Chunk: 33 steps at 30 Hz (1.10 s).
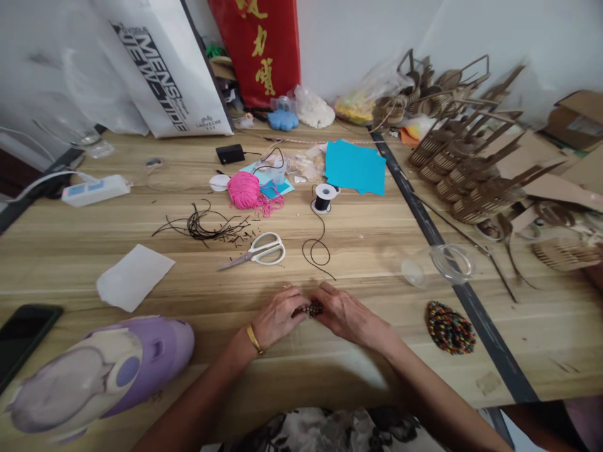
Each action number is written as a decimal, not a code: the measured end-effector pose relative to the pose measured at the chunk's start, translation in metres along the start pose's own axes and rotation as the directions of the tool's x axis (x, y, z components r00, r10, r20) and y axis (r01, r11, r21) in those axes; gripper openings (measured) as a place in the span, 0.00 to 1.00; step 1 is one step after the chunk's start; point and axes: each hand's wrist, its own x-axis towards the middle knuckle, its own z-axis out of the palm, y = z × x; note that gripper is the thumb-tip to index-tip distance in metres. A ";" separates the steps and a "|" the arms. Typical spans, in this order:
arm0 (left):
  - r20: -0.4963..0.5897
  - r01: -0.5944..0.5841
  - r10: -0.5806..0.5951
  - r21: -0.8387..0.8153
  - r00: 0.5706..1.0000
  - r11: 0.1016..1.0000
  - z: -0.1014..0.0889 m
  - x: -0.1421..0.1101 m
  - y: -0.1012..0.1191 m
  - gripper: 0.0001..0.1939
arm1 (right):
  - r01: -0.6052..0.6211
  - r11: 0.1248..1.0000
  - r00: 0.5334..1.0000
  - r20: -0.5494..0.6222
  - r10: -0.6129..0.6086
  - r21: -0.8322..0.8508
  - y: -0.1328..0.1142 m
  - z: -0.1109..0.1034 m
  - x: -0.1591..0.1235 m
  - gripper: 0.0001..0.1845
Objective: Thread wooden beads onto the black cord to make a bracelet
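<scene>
Dark beaded piece [311, 309] lies between left grip [281, 314] and right grip [343, 312], both closed on its opposite ends, over the near part of the surface [372, 251]; judged light, flexible, knobbly, best pinched at each end.

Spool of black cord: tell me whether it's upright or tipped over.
Upright: the spool stands on one flat end, its other end on top with the hole facing up.
</scene>
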 end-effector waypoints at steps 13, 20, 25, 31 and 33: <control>-0.126 0.053 -0.085 -0.240 0.988 0.969 -0.011 0.003 0.001 0.10 | 0.024 0.995 0.999 -0.045 -0.020 0.095 0.006 -0.020 -0.010 0.07; -0.063 -0.074 0.061 -0.218 0.996 0.973 -0.005 0.005 0.010 0.18 | -0.025 0.937 0.963 -0.244 0.116 0.350 0.029 -0.010 -0.002 0.09; 0.086 -0.149 0.164 -0.157 0.983 0.976 0.004 0.006 0.010 0.23 | 0.021 0.808 0.874 -0.403 0.271 0.589 0.042 0.005 0.010 0.17; 0.203 -0.208 0.196 0.042 0.959 0.977 0.005 0.005 0.014 0.25 | 0.097 0.897 0.773 -0.601 0.205 0.431 0.038 0.009 0.020 0.15; 0.239 -0.223 0.195 0.094 0.951 0.970 0.004 0.004 0.016 0.26 | 0.136 0.965 0.759 -0.650 0.044 0.224 0.034 0.005 0.030 0.15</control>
